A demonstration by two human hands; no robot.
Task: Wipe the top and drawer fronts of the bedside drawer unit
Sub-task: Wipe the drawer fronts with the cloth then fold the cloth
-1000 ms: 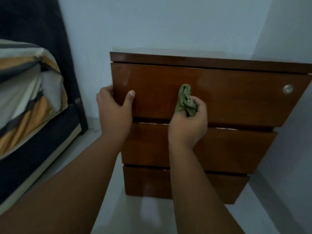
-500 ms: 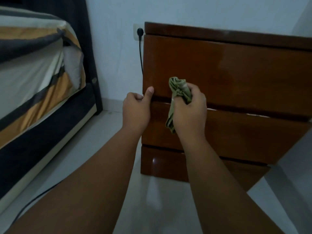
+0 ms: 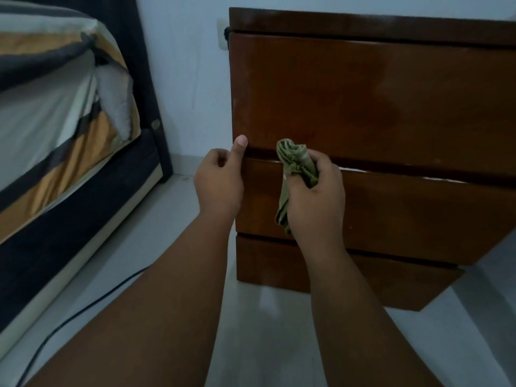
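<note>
The brown wooden bedside drawer unit fills the right half of the view, with three drawer fronts stacked under a thin top edge. My right hand grips a bunched green cloth against the gap between the top and middle drawers. One end of the cloth hangs down over the middle drawer front. My left hand rests at the unit's left edge, fingers curled, thumb pressed on the lower left corner of the top drawer. The top surface of the unit is out of sight.
A bed with a striped cover and dark frame stands at the left. A black cable runs across the pale floor. A wall socket with a plug sits just behind the unit's top left corner. A wall closes in at the right.
Both hands have slid down from the top drawer front to the gap above the middle drawer and leftwards along the unit. The view has dropped and shifted left.
</note>
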